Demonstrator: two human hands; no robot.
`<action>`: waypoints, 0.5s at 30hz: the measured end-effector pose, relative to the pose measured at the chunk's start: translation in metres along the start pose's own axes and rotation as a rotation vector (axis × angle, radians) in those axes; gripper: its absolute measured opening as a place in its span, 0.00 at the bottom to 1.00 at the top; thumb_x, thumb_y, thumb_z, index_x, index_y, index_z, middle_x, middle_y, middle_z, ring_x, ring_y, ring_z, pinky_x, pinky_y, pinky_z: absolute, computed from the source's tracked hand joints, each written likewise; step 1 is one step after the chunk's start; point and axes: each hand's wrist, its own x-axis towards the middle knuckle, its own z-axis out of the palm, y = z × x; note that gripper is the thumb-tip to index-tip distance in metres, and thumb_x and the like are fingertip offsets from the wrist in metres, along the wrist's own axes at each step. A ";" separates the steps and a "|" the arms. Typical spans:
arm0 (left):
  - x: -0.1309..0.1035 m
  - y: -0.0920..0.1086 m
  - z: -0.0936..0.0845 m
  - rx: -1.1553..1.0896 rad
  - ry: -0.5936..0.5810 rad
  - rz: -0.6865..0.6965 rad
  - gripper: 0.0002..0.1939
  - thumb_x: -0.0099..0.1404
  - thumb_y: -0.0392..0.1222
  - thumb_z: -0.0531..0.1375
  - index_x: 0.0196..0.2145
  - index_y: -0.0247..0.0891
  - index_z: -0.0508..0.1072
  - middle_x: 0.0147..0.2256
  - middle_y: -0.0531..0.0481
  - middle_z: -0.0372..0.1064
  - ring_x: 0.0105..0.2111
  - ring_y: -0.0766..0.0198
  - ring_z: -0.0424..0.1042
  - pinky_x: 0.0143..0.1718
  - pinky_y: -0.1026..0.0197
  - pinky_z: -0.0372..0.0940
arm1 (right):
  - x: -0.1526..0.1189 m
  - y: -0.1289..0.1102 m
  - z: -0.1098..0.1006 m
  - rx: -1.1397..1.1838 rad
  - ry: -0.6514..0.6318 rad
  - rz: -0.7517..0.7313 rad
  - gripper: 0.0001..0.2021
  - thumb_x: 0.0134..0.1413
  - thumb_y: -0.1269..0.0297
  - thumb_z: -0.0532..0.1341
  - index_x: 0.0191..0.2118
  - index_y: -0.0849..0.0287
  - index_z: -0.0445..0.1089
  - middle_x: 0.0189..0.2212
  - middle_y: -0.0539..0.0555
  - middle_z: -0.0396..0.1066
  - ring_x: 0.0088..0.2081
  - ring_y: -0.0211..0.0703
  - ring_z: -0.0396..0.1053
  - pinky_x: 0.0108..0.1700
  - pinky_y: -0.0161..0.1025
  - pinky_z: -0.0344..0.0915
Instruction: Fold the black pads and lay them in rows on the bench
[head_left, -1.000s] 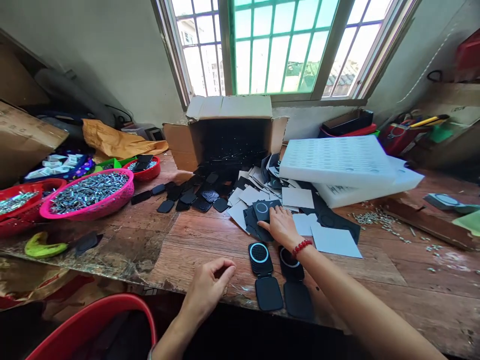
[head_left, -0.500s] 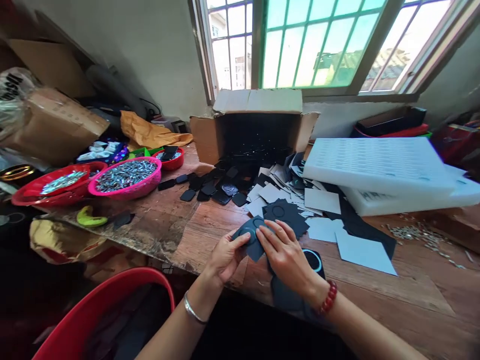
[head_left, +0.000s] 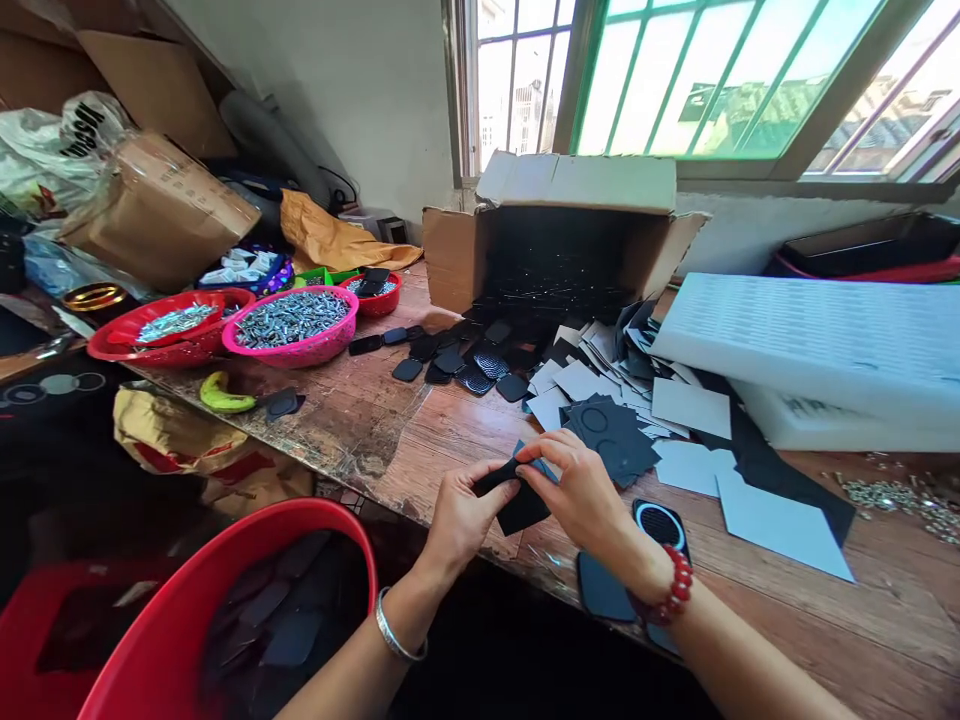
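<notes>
Dark grey sheets (head_left: 525,508) are held between my two hands above the table's front edge. My left hand (head_left: 463,515) pinches their left side between thumb and fingers. Thumb and fingertips of my right hand (head_left: 581,490) are closed on the upper edge of the same sheets. Just behind lies a fanned stack of dark sheets (head_left: 619,440) with round outlines. Beside my right wrist, a black piece with a pale ring (head_left: 660,525) and a dark rounded pad (head_left: 604,588) rest on the table.
An open cardboard box (head_left: 576,183) stands at the back, with black pads (head_left: 450,360) before it. White foam trays (head_left: 810,330) are right. Left are a pink basket (head_left: 292,350) of metal parts and a yellow banana-like object (head_left: 225,393). A red tub (head_left: 247,530) stands below.
The view has shifted left. The sheets, earlier spread with a round outline showing, are now tilted more edge-on, and my right hand has gone from lying over them to pinching their upper edge.
</notes>
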 end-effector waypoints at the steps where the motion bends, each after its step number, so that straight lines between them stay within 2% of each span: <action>1: -0.001 0.000 -0.002 -0.008 -0.003 0.000 0.13 0.50 0.42 0.70 0.35 0.36 0.83 0.33 0.48 0.80 0.34 0.59 0.74 0.40 0.61 0.67 | 0.001 -0.001 0.000 0.012 -0.015 0.022 0.06 0.54 0.76 0.63 0.32 0.57 0.71 0.32 0.52 0.74 0.37 0.46 0.69 0.40 0.44 0.68; 4: -0.001 0.000 -0.009 -0.050 -0.014 -0.038 0.16 0.49 0.47 0.71 0.34 0.36 0.82 0.32 0.48 0.78 0.33 0.61 0.72 0.40 0.61 0.68 | 0.004 -0.008 0.002 -0.040 0.009 -0.047 0.07 0.55 0.76 0.62 0.30 0.58 0.68 0.29 0.51 0.71 0.35 0.44 0.67 0.39 0.42 0.66; 7: 0.000 0.001 -0.015 -0.153 -0.058 -0.170 0.23 0.50 0.60 0.70 0.28 0.34 0.79 0.26 0.51 0.73 0.28 0.65 0.68 0.34 0.61 0.68 | 0.002 -0.014 0.005 -0.228 0.031 -0.255 0.09 0.62 0.75 0.57 0.31 0.59 0.67 0.30 0.54 0.70 0.38 0.46 0.65 0.43 0.45 0.63; 9: 0.002 0.001 -0.018 -0.215 -0.075 -0.279 0.27 0.48 0.65 0.68 0.24 0.34 0.76 0.23 0.53 0.68 0.25 0.67 0.65 0.29 0.62 0.67 | -0.001 -0.017 0.008 -0.334 0.004 -0.404 0.11 0.65 0.75 0.53 0.33 0.60 0.69 0.33 0.56 0.71 0.42 0.49 0.64 0.46 0.47 0.62; 12: 0.006 -0.001 -0.023 -0.233 -0.065 -0.369 0.27 0.41 0.61 0.73 0.23 0.33 0.74 0.22 0.53 0.66 0.24 0.68 0.64 0.27 0.64 0.64 | -0.007 -0.020 0.008 -0.390 -0.052 -0.582 0.13 0.66 0.76 0.50 0.36 0.63 0.70 0.37 0.59 0.72 0.45 0.50 0.64 0.49 0.46 0.61; 15: 0.014 -0.008 -0.033 -0.237 -0.012 -0.356 0.26 0.38 0.59 0.74 0.21 0.33 0.73 0.21 0.54 0.65 0.22 0.69 0.62 0.24 0.66 0.60 | -0.017 -0.033 0.001 -0.354 -0.093 -0.674 0.13 0.66 0.77 0.49 0.38 0.64 0.71 0.38 0.59 0.73 0.44 0.49 0.65 0.50 0.46 0.61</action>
